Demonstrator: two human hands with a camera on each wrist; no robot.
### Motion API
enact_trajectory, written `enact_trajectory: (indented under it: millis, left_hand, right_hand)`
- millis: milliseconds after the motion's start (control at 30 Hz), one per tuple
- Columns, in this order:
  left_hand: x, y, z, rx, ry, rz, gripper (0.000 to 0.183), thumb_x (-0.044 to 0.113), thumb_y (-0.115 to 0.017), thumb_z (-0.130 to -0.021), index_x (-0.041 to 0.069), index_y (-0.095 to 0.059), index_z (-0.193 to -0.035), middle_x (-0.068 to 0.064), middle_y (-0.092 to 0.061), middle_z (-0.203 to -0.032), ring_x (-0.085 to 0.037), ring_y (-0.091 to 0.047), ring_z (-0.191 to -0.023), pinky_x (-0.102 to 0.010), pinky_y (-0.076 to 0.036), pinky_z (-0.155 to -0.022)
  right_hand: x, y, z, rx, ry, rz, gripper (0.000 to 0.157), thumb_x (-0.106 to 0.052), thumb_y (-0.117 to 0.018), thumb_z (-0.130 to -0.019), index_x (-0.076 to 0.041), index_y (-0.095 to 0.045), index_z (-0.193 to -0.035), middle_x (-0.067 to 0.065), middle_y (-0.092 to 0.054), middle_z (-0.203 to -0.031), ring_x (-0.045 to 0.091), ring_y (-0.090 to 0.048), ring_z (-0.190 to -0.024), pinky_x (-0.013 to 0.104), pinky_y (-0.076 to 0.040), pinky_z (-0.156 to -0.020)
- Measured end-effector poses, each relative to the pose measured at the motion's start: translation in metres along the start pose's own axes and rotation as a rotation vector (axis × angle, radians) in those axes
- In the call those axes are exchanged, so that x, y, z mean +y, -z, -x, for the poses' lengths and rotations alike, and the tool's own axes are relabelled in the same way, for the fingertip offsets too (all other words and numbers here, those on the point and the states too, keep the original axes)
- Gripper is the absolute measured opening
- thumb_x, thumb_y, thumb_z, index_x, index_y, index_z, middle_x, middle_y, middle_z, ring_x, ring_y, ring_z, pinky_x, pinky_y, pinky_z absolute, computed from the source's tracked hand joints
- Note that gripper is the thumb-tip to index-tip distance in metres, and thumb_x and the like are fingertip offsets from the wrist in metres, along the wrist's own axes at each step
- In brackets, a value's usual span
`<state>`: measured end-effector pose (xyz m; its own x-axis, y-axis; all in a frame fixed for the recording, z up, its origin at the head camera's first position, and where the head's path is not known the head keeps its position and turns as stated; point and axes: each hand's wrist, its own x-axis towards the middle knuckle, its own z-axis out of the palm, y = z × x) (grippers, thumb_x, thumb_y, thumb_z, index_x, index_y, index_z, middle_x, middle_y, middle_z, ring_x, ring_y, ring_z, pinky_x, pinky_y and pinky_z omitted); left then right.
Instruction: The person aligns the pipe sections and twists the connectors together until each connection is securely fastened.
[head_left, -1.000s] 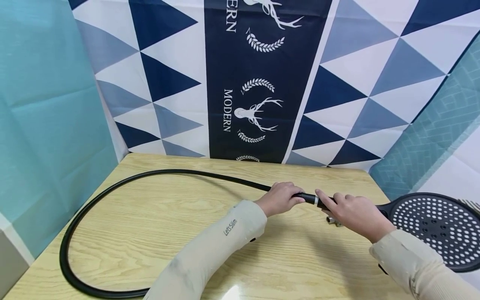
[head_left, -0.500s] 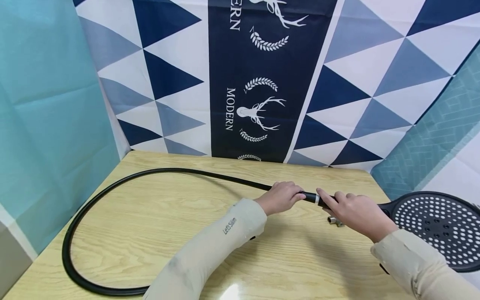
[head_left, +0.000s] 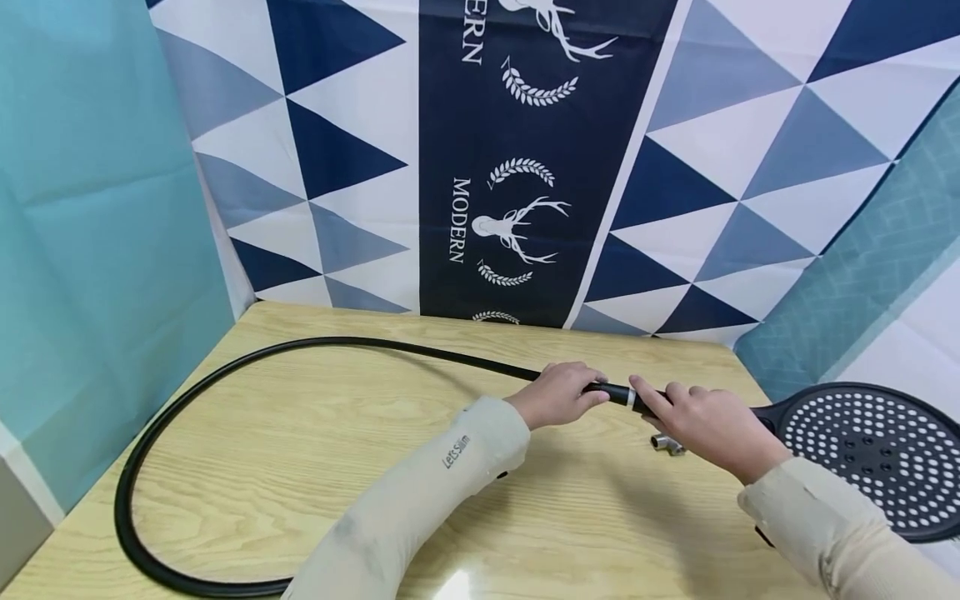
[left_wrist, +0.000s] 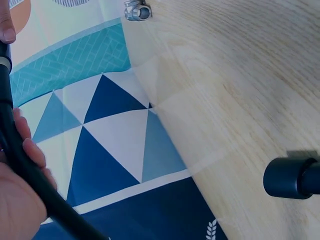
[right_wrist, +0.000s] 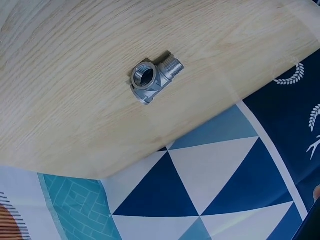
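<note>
My left hand (head_left: 561,395) grips the end of a black shower hose (head_left: 360,342), thumb and fingers curled round its connector. My right hand (head_left: 708,429) holds the handle of a black shower head (head_left: 873,454), index finger stretched along it beside a silver ring (head_left: 631,397). Hose and handle meet in one line between the hands, raised over the table. The round spray face with its many white nozzles points up at the right edge. In the left wrist view, the left hand (left_wrist: 17,205) wraps the hose from below, with a right fingertip (left_wrist: 6,27) above it.
A metal tee fitting (right_wrist: 150,80) with threaded ends lies on the wooden table (head_left: 315,467), partly behind my right hand in the head view. The hose loops widely leftward; its other end (left_wrist: 282,178) shows in the left wrist view. Patterned cloth (head_left: 517,167) hangs behind.
Both hands keep their grip and place on the hose and shower head. Only a slight shift of the whole head view shows.
</note>
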<state>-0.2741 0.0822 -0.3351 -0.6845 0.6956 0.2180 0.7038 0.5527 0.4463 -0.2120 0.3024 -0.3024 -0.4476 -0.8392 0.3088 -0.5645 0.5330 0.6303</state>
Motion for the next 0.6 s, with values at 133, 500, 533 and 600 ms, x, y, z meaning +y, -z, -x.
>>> enact_trajectory:
  millis: [133, 500, 533, 600]
  left_hand:
    - [0.0007, 0.0018, 0.0005, -0.045, 0.002, -0.029, 0.033, 0.027, -0.041, -0.104, 0.012, -0.063, -0.124, 0.003, -0.059, -0.098, -0.008, -0.053, -0.093, -0.024, -0.037, -0.081]
    - [-0.0019, 0.0031, 0.0004, -0.025, -0.022, -0.041, 0.026, 0.026, -0.047, -0.102, 0.011, -0.067, -0.110, 0.005, -0.059, -0.090, -0.007, -0.052, -0.082, -0.024, -0.039, -0.078]
    - [-0.0025, 0.0039, 0.0004, -0.024, -0.021, -0.039, 0.026, 0.027, -0.048, -0.102, 0.011, -0.067, -0.110, 0.004, -0.060, -0.091, -0.007, -0.053, -0.083, -0.024, -0.039, -0.079]
    - [-0.0037, 0.0047, 0.0007, -0.013, -0.026, -0.044, 0.026, 0.026, -0.049, -0.101, 0.011, -0.068, -0.110, 0.004, -0.061, -0.091, -0.007, -0.053, -0.082, -0.025, -0.040, -0.080]
  right_hand:
    - [0.0005, 0.0029, -0.0019, -0.019, 0.009, -0.004, 0.070, -0.032, 0.002, -0.104, -0.003, -0.061, -0.119, 0.006, -0.040, -0.059, 0.013, -0.029, -0.038, 0.025, -0.026, -0.033]
    - [-0.0038, 0.0001, -0.0031, 0.017, -0.014, -0.010, 0.067, -0.037, -0.004, -0.106, -0.003, -0.061, -0.118, 0.005, -0.039, -0.057, 0.012, -0.028, -0.037, 0.026, -0.025, -0.032]
    - [-0.0039, 0.0005, -0.0038, 0.011, -0.015, -0.012, 0.068, -0.037, -0.003, -0.106, -0.003, -0.061, -0.119, 0.005, -0.039, -0.058, 0.013, -0.029, -0.037, 0.026, -0.026, -0.032]
    - [-0.0039, 0.0011, -0.0051, -0.001, -0.016, -0.012, 0.068, -0.037, -0.002, -0.105, -0.003, -0.060, -0.119, 0.006, -0.040, -0.058, 0.013, -0.029, -0.037, 0.026, -0.027, -0.032]
